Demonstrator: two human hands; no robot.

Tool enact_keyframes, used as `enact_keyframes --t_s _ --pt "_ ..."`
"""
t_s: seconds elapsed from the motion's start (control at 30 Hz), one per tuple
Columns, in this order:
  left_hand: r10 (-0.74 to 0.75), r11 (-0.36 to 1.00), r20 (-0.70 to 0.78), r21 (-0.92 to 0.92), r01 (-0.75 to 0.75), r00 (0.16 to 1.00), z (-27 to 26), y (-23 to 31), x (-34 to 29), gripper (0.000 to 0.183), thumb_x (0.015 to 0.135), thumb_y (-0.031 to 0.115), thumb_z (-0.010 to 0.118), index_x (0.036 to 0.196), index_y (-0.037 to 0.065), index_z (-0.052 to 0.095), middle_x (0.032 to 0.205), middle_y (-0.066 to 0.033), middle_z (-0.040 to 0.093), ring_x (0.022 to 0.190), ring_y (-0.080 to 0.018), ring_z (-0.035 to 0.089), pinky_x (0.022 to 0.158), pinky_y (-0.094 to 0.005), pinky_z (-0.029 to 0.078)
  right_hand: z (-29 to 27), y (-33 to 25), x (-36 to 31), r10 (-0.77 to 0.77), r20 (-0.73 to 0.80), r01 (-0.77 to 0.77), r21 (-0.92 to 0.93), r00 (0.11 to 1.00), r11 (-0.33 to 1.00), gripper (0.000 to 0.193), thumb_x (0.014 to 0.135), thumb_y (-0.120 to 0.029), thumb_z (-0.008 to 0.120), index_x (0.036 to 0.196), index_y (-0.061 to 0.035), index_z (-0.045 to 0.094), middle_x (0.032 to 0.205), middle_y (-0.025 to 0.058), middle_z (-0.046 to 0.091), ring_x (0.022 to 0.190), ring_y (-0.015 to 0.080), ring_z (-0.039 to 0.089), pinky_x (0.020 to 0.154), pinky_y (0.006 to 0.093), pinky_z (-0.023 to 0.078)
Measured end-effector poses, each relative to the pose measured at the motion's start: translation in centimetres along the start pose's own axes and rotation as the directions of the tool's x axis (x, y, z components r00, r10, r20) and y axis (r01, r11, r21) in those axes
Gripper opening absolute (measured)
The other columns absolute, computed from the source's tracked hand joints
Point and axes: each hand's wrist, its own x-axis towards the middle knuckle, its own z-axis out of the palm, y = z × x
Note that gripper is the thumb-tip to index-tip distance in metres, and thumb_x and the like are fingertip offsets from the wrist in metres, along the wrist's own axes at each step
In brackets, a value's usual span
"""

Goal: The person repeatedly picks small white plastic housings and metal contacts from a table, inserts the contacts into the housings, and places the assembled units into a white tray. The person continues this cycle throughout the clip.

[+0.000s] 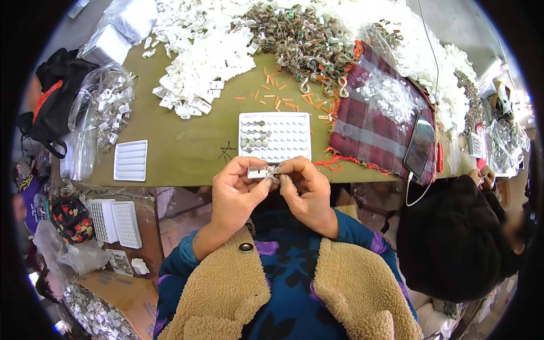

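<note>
Just in front of the near table edge, both my hands meet over one small piece. My left hand (235, 192) is closed, thumb and fingers gripping a small white plastic housing (256, 173). At the housing's right end my right hand (310, 195) pinches a small metal part (274, 170), whose exact shape my fingertips partly hide. Right behind my hands lies a white pitted tray (309, 133), with several round silvery-grey pieces (255, 136) in its left part. Loose copper-coloured strips (277, 103) are scattered beyond the tray.
White plastic pieces (204, 65) and metal parts (303, 42) are heaped at the back. A plaid cloth (351, 124) at right bears clear pieces (391, 93) and a phone (418, 147). Another white tray (131, 161) lies left. A person in black (453, 243) sits at right.
</note>
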Motion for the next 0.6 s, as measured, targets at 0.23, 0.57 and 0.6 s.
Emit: enact_keyframes --t_s 0.23,0.57,0.6 --pt "-0.274 0.846 0.098 -0.448 0.288 0.957 -0.6 -1.5 0.7 0.030 0.090 0.005 0.071 0.118 -0.002 0.062 0.099 -0.0091 0.071 0.084 -0.0150 0.069 0.074 -0.0283 0.059 0.6 -0.9 0.5 0.161 -0.066 -0.128 0.356 0.985 0.926 0.014 0.093 0.011 0.053 0.105 0.0032 0.055 0.093 0.0038 0.060 0.081 0.0061 0.061 0.070 0.0217 0.052" --pt "0.306 0.934 0.001 0.193 -0.300 0.952 -0.1 -0.8 -0.6 0.024 0.090 0.002 0.071 0.112 -0.006 0.064 0.115 -0.0154 0.069 0.101 -0.0191 0.066 0.088 -0.0292 0.054 -0.8 -0.9 1.1 -0.015 0.044 0.024 -0.212 0.999 0.977 0.013 0.087 0.008 0.065 0.099 0.0024 0.064 0.091 0.0037 0.058 0.068 0.0082 0.055 0.059 0.0237 0.045" --pt "0.287 0.938 0.003 0.200 -0.282 0.958 -0.2 -0.8 -0.7 0.024 0.090 0.003 0.070 0.112 -0.005 0.064 0.114 -0.0155 0.069 0.100 -0.0188 0.066 0.086 -0.0291 0.055 -0.9 -1.0 1.1 -0.082 0.053 0.093 -0.251 0.995 0.963 0.012 0.086 0.007 0.067 0.096 0.0017 0.065 0.088 0.0042 0.059 0.067 0.0078 0.054 0.057 0.0244 0.044"
